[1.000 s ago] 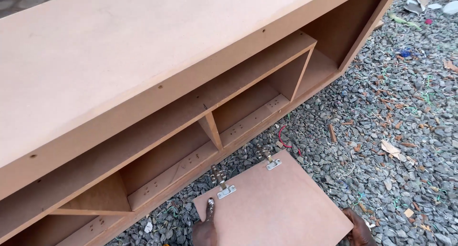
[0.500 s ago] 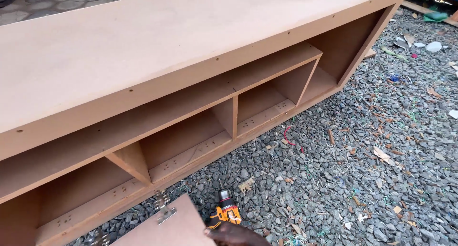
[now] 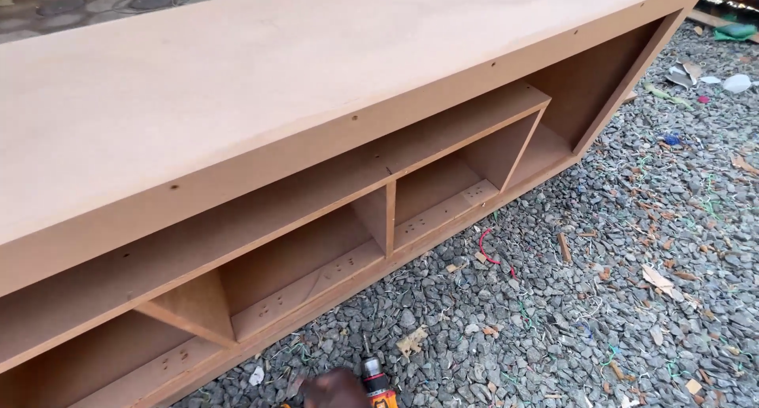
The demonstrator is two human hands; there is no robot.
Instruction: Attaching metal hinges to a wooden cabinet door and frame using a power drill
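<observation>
Carcass [image 3: 261, 131] assembled: top panel, long shelf, upright dividers [image 3: 386, 215] all fixed, screw heads visible along front edge. Lying on gravel [image 3: 601, 297], open front facing camera. Bottom rail [image 3: 316, 277] pre-drilled with hole clusters at each bay, no hinges or doors fitted in any bay. Judging from that: box done, door and hardware fitting left. Drill [image 3: 376, 384] at bottom edge of view, orange and black, chuck pointing up toward cabinet, just off the gravel. One hand [image 3: 332, 391] touching or wrapped on drill, mostly cut off by frame, which hand and how tight cannot tell. Other hand out of view. Offcuts and wire scraps scattered around.
</observation>
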